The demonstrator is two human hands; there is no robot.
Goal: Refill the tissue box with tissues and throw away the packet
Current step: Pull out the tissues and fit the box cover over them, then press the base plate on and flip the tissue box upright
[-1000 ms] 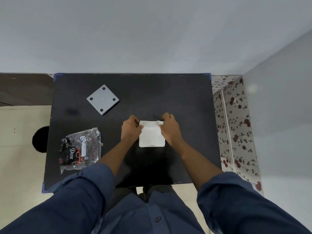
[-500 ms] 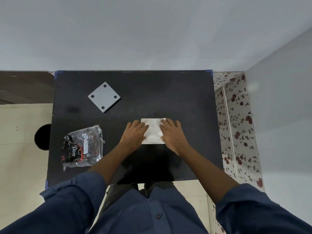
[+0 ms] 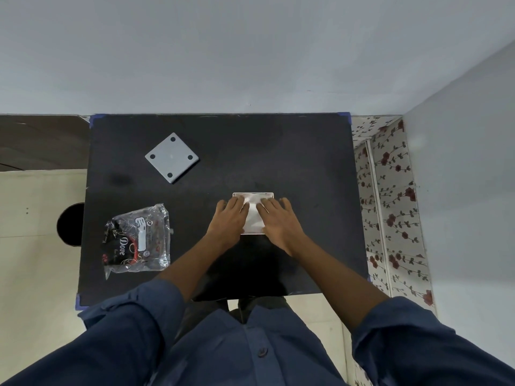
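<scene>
A square tissue box (image 3: 253, 195) sits in the middle of the black table (image 3: 306, 168), filled with white tissues (image 3: 253, 215). My left hand (image 3: 227, 221) and my right hand (image 3: 278, 222) lie flat on the tissues, fingers spread, pressing down on them from either side. A crumpled clear plastic packet (image 3: 138, 240) with "Dove" printed on it lies at the table's left side, apart from both hands. A grey square lid (image 3: 172, 157) with a dark dot near each corner rests at the back left.
A round black bin (image 3: 71, 225) stands on the floor just left of the table. A grey wall runs behind the table, and a flowered panel (image 3: 390, 204) stands to the right.
Both hands went from pinching the tissues' top edge to lying flat and pressing on them. The tissues have sunk into the box, whose rim now shows.
</scene>
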